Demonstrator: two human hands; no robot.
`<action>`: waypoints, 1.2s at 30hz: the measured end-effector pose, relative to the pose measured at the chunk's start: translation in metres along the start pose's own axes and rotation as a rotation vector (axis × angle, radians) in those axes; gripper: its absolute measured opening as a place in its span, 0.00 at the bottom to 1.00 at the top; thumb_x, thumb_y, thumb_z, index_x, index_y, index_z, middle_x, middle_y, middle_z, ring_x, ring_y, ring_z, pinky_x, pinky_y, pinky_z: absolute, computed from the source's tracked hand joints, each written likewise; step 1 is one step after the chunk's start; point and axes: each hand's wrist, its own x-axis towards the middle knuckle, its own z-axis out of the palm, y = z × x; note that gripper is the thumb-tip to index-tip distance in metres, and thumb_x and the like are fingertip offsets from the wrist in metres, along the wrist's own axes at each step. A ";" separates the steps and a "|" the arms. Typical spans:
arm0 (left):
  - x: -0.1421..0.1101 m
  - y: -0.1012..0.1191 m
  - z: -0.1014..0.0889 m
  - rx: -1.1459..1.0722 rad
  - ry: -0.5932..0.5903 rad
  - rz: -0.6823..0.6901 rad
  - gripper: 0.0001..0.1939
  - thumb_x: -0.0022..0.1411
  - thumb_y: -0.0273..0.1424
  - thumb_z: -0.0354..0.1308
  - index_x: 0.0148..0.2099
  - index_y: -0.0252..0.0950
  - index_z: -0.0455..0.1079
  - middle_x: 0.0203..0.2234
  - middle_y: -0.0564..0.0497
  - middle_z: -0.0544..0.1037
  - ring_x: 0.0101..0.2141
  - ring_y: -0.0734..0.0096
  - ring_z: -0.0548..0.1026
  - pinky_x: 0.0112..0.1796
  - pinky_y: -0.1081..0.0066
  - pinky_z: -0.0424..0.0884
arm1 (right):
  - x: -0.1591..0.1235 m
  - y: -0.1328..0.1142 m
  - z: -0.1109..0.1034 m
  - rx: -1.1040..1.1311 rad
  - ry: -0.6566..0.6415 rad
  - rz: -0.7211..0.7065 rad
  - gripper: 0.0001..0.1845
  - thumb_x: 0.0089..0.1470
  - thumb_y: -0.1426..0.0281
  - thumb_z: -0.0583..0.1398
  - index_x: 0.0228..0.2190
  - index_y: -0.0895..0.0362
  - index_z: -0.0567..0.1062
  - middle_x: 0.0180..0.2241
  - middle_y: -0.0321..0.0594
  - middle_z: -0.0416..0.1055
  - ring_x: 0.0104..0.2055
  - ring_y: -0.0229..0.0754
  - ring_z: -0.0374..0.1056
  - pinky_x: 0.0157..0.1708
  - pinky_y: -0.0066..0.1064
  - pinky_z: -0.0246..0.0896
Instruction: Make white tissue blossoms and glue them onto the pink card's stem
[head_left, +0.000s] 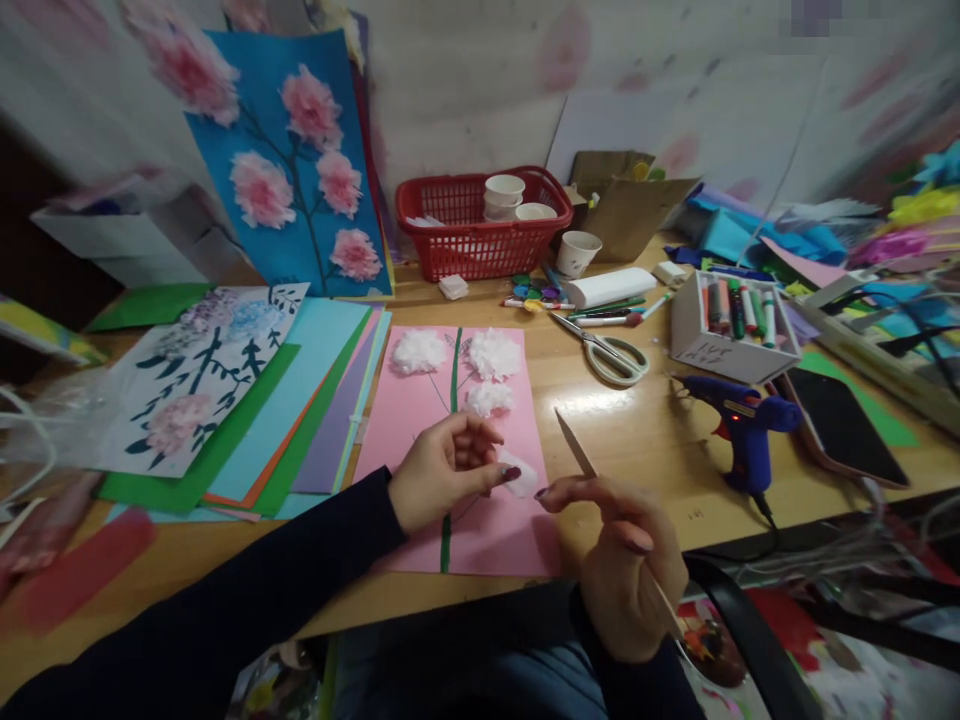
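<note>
My left hand [450, 465] is over the pink sheet [495, 545], its fingers curled in. A small white tissue piece [523, 480] shows at the thumb tip and seems pinched there. Three fluffy white tissue flowers [493, 354] sit on the sheet's upper part, beside a green stem [454, 375] with thin drawn branches. To the right of the sheet, my right hand [630, 560] grips a thin, pointed, pale brown stick [576, 443]; its tip points up and away from me. The lower sheet is partly hidden behind my left hand.
Scissors [611, 355], a blue glue gun [742, 420], a marker box [731, 335] and a phone [844, 425] lie to the right. Coloured sheets [322, 400] are stacked left. Behind stand a red basket [480, 245], a paper cup [579, 252] and a blue flower picture [292, 140].
</note>
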 end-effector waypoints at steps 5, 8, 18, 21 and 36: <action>0.000 0.001 -0.002 -0.164 -0.091 -0.055 0.29 0.41 0.41 0.76 0.38 0.34 0.64 0.22 0.59 0.71 0.22 0.79 0.71 0.27 0.74 0.69 | -0.004 -0.006 0.004 -0.037 -0.166 0.158 0.06 0.60 0.70 0.61 0.33 0.50 0.67 0.37 0.36 0.79 0.40 0.39 0.76 0.41 0.31 0.69; 0.000 0.001 -0.001 -0.244 -0.084 -0.071 0.29 0.41 0.42 0.75 0.39 0.34 0.65 0.23 0.56 0.73 0.23 0.76 0.74 0.30 0.71 0.71 | -0.004 -0.007 0.009 0.013 -0.133 0.230 0.11 0.57 0.71 0.63 0.29 0.51 0.64 0.36 0.36 0.79 0.36 0.38 0.77 0.37 0.27 0.70; -0.003 0.006 -0.008 0.295 0.002 0.166 0.09 0.57 0.35 0.63 0.36 0.34 0.71 0.24 0.53 0.74 0.23 0.75 0.70 0.26 0.72 0.67 | 0.001 -0.002 0.000 -0.057 -0.103 0.295 0.10 0.55 0.70 0.63 0.29 0.52 0.65 0.35 0.39 0.79 0.35 0.40 0.77 0.34 0.28 0.71; -0.004 0.006 -0.016 0.882 0.117 0.499 0.04 0.60 0.30 0.60 0.37 0.35 0.73 0.24 0.52 0.73 0.26 0.71 0.70 0.30 0.69 0.68 | 0.005 0.000 -0.005 -0.078 0.007 0.261 0.12 0.53 0.71 0.64 0.28 0.52 0.64 0.31 0.36 0.78 0.33 0.37 0.76 0.33 0.25 0.69; 0.016 0.015 -0.025 1.662 0.105 1.011 0.10 0.68 0.28 0.51 0.39 0.37 0.75 0.24 0.50 0.71 0.26 0.68 0.66 0.27 0.69 0.63 | 0.002 0.018 -0.007 -0.048 0.051 0.285 0.12 0.53 0.70 0.63 0.29 0.52 0.63 0.32 0.38 0.75 0.33 0.40 0.73 0.34 0.31 0.67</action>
